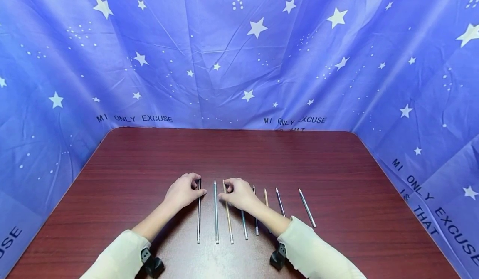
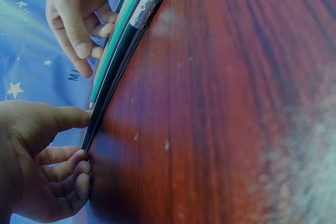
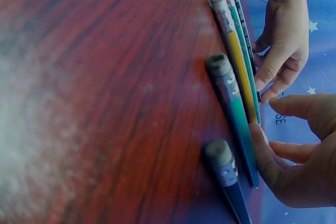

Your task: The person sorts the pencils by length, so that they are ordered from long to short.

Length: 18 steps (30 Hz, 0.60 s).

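Several pencils lie side by side on the table, their eraser ends toward me. In the head view my left hand (image 1: 183, 191) is at the far end of the leftmost black pencil (image 1: 198, 220), fingertips at its tip and thumb reaching across it. The left wrist view shows thumb and fingers apart around that end of the black pencil (image 2: 123, 45). My right hand (image 1: 239, 193) is at the far end of a yellow pencil (image 1: 229, 225), thumb on its left, fingers near its tip. Between the hands lies a green pencil (image 1: 216, 212). The right wrist view shows the right fingers (image 3: 265, 153) beside the yellow pencil (image 3: 241, 66).
Under and beyond the right forearm lie another green pencil (image 1: 244, 225), a dark pencil (image 1: 280, 202) and others. A dark green pencil (image 1: 307, 208) lies apart at the right, slanted. The brown table (image 1: 131, 158) meets a blue star-patterned curtain (image 1: 209, 42) at its back and sides.
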{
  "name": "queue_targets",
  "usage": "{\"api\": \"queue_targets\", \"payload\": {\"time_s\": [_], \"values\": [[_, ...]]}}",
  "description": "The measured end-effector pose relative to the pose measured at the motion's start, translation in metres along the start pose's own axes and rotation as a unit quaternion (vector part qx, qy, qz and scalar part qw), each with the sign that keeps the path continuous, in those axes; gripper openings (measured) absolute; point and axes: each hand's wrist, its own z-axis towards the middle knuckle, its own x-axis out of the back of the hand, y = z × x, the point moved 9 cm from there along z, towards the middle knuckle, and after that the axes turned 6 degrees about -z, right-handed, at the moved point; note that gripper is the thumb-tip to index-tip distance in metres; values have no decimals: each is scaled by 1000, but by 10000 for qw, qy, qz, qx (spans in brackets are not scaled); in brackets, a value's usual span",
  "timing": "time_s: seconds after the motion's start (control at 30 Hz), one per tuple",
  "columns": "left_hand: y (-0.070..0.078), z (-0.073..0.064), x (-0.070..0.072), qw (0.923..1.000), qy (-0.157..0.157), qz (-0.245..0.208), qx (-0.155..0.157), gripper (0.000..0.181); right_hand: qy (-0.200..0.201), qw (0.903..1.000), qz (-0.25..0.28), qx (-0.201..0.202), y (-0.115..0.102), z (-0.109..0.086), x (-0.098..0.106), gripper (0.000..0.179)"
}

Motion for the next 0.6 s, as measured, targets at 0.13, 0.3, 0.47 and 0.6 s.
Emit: {"api": "queue_targets", "payload": {"time_s": [0.13,0.3,0.47,0.6], "values": [[-1,1,-2,10000,-40,-61,60,48,-15,9999,-65,80,-1,1,-2,48],[0,2,-2,9998,-56,-163,48,48,-76,9999,-67,89,-1,3,-5,48],[1,2,-1,9997,-33,-255,22,48,-127,9998,-130,46,-2,5,-6,50],[0,2,-2,9988,-71,-477,78,48,-271,9996,21,-105,0,4,-9,54]]}}
